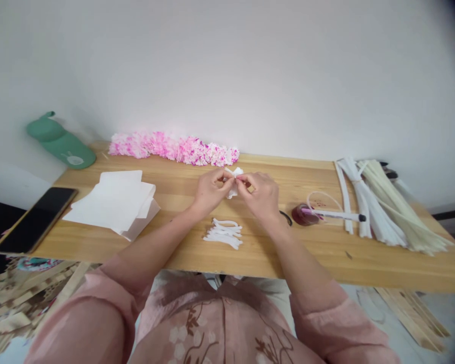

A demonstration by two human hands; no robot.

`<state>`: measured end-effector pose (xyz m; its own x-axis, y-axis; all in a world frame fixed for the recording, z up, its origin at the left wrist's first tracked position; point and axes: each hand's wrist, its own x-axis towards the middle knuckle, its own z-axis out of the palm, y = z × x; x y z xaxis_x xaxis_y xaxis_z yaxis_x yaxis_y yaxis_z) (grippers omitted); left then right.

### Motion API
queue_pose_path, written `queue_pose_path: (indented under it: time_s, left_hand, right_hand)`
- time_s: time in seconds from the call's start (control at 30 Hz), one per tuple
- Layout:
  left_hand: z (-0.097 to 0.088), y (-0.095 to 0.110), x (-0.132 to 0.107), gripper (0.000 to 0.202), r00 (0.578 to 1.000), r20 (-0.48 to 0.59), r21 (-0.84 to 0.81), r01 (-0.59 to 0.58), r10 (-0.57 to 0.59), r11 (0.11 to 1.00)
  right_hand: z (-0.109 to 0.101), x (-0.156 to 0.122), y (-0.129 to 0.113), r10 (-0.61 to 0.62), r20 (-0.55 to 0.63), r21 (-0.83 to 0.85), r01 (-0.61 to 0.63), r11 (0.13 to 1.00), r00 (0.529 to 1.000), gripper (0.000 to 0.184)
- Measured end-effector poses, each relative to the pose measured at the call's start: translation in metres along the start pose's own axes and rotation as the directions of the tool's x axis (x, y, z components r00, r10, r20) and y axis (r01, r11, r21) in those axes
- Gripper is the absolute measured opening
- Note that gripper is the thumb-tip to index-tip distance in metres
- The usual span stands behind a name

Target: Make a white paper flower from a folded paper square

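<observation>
Over the middle of the table, my left hand (211, 191) and my right hand (260, 194) meet fingertip to fingertip. Both pinch a small, crumpled white piece (233, 191), which looks like thin paper or cloth. Its ends stick out above and below my fingers, while its middle is covered by them. Just in front of my hands lies a small pile of short white strips (223, 233). Behind them, along the wall, runs a row of fluffy pink and white paper-like blossoms (174, 147).
Left are a green bottle (62, 144), a black phone (38, 218) and white paper sheets (106, 199). Right are a dark red jar (302, 215), a white-barrelled pen (337, 215) lying across it, and bundles of white strips (379, 222) and cream strips (405, 210). My right forearm partly hides a black curved thing (287, 218).
</observation>
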<state>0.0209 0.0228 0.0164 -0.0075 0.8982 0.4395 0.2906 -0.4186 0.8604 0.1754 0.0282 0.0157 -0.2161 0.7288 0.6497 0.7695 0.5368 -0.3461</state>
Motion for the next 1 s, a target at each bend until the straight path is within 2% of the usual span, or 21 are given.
queue_pose_path:
  time_s: [0.1, 0.27, 0.5, 0.63, 0.83, 1.0]
  left_hand:
    - [0.0005, -0.0001, 0.0000, 0.009, 1.000, -0.004, -0.039, 0.017, -0.017, 0.999]
    - [0.0006, 0.0003, 0.0015, 0.007, 0.993, 0.021, -0.157, 0.116, -0.115, 0.981]
    - [0.0031, -0.0052, 0.0035, 0.010, 0.985, 0.027, -0.285, 0.172, -0.172, 0.943]
    - [0.0035, -0.0074, 0.0041, 0.011, 0.987, 0.021, -0.263, 0.161, -0.161, 0.951]
    - [0.0005, -0.0019, 0.0026, 0.009, 0.999, -0.002, -0.098, 0.049, -0.049, 0.994]
    - [-0.0015, 0.0026, 0.0025, 0.010, 1.000, 0.001, -0.043, 0.029, -0.029, 0.999]
  right_hand:
    - [-0.0001, -0.0001, -0.0005, 0.006, -0.008, 0.028, -0.006, 1.000, 1.000, 0.013]
    - [-0.0011, 0.0006, -0.0032, 0.105, 0.032, 0.135, -0.108, 0.985, 0.994, 0.015]
    - [-0.0028, 0.0018, -0.0041, 0.138, 0.040, 0.190, -0.143, 0.971, 0.990, 0.018]
    - [-0.0029, 0.0010, -0.0017, 0.099, 0.045, 0.167, -0.105, 0.980, 0.994, 0.022]
    - [-0.0018, 0.0007, -0.0010, 0.035, 0.011, 0.102, -0.036, 0.994, 0.999, 0.019]
    - [-0.0020, 0.0010, -0.0025, 0.028, 0.000, 0.065, -0.028, 0.997, 1.000, 0.019]
